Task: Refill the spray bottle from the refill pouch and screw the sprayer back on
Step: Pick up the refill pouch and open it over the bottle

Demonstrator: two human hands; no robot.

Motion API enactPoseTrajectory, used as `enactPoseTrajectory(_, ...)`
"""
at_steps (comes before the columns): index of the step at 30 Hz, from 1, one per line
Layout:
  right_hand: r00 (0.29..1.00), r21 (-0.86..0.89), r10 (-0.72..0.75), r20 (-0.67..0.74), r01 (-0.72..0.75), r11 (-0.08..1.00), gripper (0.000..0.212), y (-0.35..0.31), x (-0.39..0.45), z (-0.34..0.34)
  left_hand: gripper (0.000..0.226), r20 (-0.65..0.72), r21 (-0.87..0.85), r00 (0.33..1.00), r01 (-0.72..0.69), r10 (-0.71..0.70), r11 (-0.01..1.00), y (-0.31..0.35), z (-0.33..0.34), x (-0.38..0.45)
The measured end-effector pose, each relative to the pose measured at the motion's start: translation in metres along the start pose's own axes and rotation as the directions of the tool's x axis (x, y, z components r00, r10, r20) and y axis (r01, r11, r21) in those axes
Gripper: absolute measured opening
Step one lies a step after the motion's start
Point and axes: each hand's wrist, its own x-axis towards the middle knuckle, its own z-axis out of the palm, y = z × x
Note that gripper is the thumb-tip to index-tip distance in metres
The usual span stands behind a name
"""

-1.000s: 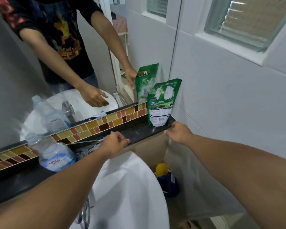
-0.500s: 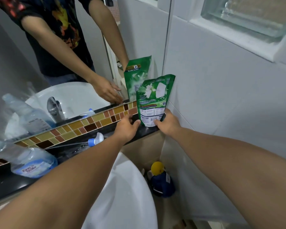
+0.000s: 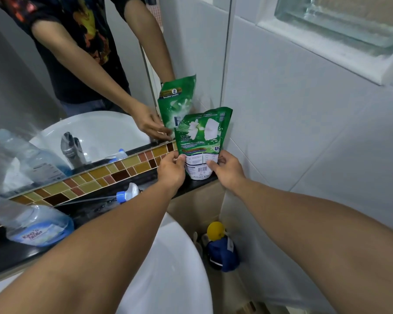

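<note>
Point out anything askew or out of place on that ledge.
The spray bottle lies tipped on its side on the black ledge, and its sprayer head lies detached beside it. The green refill pouch stands upright, both hands on it.

both hands gripping green refill pouch

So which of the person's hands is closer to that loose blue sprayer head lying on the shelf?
The left. The left hand grips the refill pouch just right of the sprayer head; the right hand holds the pouch's far side.
</note>
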Motion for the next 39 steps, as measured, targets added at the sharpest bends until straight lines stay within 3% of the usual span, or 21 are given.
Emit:
enactPoseTrajectory(3,1.0,0.001,-0.019,0.008,0.019,1.0,0.01,0.0,-0.006,0.003,0.021,0.017,-0.068,0.999,0.044,-0.043,0.997,-0.003,-0.007,-0.002)
enactPoseTrajectory(12,0.996,-0.042,-0.082,0.019,0.083,0.996,0.006,-0.027,-0.033,0.016,0.023,-0.046,-0.024,0.998,0.038,-0.039,0.999,0.004,-0.041,-0.028)
enactPoseTrajectory(25,0.944,-0.117,-0.293,0.152,0.311,0.943,0.016,-0.103,-0.103,0.062,0.026,-0.071,-0.294,0.985,0.13,-0.157,0.947,0.008,-0.129,-0.068)
enactPoseTrajectory(35,0.896,-0.229,-0.385,0.219,0.431,0.873,0.029,-0.153,-0.151,0.112,0.053,-0.079,-0.337,0.982,0.136,-0.172,0.931,-0.004,-0.201,-0.098)
enactPoseTrajectory(39,0.861,-0.251,-0.439,0.256,0.498,0.83,0.015,-0.171,-0.167,0.129,0.049,-0.124,-0.323,0.979,0.113,-0.16,0.94,-0.01,-0.223,-0.106)
